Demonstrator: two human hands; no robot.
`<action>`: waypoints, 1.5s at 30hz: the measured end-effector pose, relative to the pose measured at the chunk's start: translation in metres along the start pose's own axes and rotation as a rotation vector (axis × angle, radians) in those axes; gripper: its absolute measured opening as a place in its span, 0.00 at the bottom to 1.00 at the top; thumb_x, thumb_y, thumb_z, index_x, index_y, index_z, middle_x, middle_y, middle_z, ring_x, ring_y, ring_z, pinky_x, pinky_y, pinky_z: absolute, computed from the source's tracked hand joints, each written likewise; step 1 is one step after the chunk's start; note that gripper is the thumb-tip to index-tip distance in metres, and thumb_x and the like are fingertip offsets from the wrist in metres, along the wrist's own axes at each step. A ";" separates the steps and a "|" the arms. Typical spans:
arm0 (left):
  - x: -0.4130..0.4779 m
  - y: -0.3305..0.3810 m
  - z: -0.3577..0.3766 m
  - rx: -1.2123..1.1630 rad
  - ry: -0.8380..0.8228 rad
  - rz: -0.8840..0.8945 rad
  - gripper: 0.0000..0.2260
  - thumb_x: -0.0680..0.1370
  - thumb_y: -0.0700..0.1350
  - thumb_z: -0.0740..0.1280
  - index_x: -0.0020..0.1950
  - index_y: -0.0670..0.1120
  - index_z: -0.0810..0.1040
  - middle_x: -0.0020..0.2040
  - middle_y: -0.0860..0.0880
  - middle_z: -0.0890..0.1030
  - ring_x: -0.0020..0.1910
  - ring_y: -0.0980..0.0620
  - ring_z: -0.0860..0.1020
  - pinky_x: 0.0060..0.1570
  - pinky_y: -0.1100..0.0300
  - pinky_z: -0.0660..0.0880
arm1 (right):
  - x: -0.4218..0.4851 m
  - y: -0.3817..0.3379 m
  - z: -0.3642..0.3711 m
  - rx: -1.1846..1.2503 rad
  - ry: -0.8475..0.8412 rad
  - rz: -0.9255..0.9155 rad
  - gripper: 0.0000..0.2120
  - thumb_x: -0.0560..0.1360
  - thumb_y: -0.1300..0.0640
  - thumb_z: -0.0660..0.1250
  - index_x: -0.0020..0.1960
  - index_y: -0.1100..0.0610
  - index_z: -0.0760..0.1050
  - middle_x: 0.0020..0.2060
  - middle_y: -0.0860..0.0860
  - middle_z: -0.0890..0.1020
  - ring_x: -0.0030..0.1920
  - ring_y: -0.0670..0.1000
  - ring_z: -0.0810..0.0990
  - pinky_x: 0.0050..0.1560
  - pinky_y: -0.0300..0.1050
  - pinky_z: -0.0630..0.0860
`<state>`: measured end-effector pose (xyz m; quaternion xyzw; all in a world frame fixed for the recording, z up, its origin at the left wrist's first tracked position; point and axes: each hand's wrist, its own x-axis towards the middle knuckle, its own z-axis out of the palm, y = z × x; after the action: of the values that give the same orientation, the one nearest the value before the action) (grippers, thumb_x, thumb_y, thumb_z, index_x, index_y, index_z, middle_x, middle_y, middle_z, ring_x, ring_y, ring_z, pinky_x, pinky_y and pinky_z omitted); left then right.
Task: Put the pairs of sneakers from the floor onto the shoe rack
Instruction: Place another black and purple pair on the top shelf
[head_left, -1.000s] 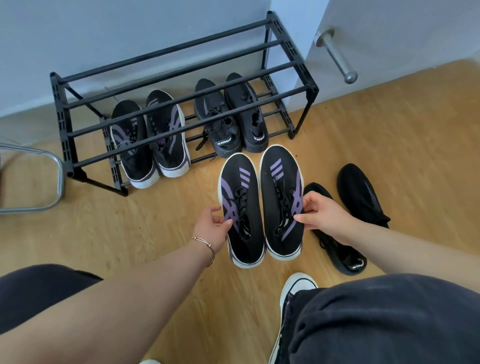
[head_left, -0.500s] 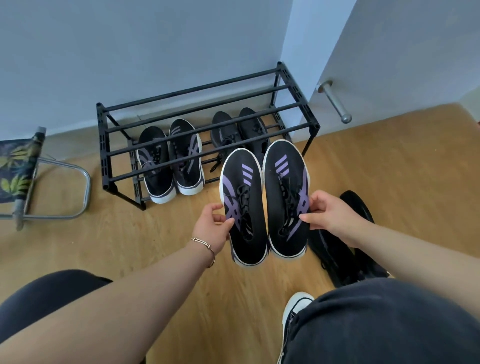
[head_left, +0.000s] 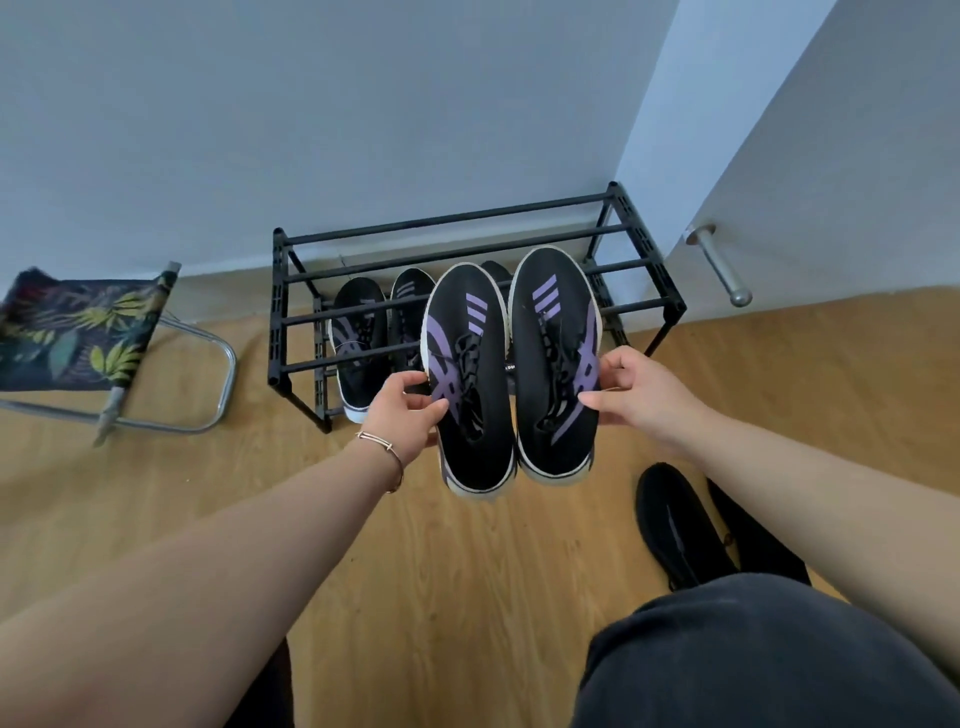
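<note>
I hold a pair of black sneakers with purple stripes side by side in the air, in front of the black shoe rack (head_left: 649, 244). My left hand (head_left: 402, 415) grips the left sneaker (head_left: 470, 384) at its side. My right hand (head_left: 636, 395) grips the right sneaker (head_left: 556, 364). A matching black and purple pair (head_left: 358, 343) sits on the rack's lower shelf at the left. Another dark pair behind the held shoes is almost hidden. A plain black pair (head_left: 675, 525) lies on the floor at the right, partly behind my right arm.
The rack stands against a grey wall, on a wooden floor (head_left: 467, 597). A folding stool (head_left: 88, 338) with a leaf-print seat and metal frame is at the left. A door with a metal handle (head_left: 719, 265) is right of the rack. My dark-clothed knees fill the bottom.
Both hands have lifted the purple-striped pair off the floor and raised it toward the rack. The view has tilted up, showing more wall and the stool.
</note>
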<state>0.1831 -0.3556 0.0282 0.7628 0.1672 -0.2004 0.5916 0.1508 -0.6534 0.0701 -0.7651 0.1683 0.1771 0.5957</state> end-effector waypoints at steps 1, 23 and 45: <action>0.004 0.003 -0.006 -0.009 0.012 0.000 0.22 0.77 0.40 0.71 0.69 0.49 0.70 0.51 0.45 0.82 0.50 0.46 0.84 0.48 0.46 0.84 | 0.005 -0.004 0.006 0.015 -0.002 -0.007 0.13 0.74 0.64 0.75 0.55 0.58 0.75 0.48 0.51 0.88 0.50 0.52 0.88 0.49 0.49 0.85; 0.083 0.061 -0.138 -0.090 0.198 -0.031 0.21 0.78 0.37 0.69 0.70 0.45 0.72 0.51 0.45 0.84 0.47 0.46 0.84 0.31 0.58 0.81 | 0.128 -0.131 0.122 -0.113 -0.124 -0.018 0.12 0.76 0.65 0.72 0.56 0.56 0.73 0.59 0.60 0.82 0.58 0.61 0.82 0.60 0.62 0.81; 0.132 0.036 -0.169 0.078 0.347 0.077 0.19 0.77 0.51 0.71 0.67 0.50 0.79 0.52 0.49 0.86 0.46 0.47 0.85 0.50 0.47 0.84 | 0.173 -0.108 0.164 0.129 -0.142 -0.044 0.20 0.78 0.63 0.70 0.70 0.58 0.76 0.60 0.56 0.84 0.59 0.57 0.84 0.64 0.55 0.79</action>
<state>0.3332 -0.1982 0.0287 0.8141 0.2297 -0.0494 0.5310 0.3425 -0.4771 0.0429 -0.7141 0.1199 0.2068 0.6579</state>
